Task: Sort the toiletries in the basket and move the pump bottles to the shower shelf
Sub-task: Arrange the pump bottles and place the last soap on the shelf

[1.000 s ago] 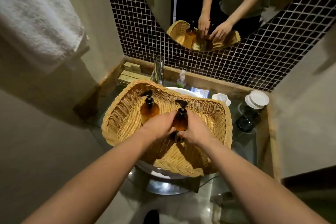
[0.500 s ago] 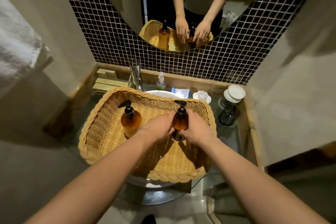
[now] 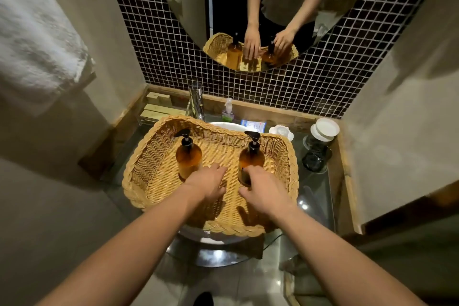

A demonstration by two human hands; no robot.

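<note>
While the woven wicker basket (image 3: 139, 176) holds two amber pump bottles (image 3: 188, 156), both hands' fingers (image 3: 218, 170) hang loosely spread.

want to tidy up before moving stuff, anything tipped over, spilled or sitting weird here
Nothing tipped or spilled. The one oddity: the woven wicker basket sits on top of the white sink basin, overhanging it. Both amber pump bottles, left and right, stand upright inside.
</note>
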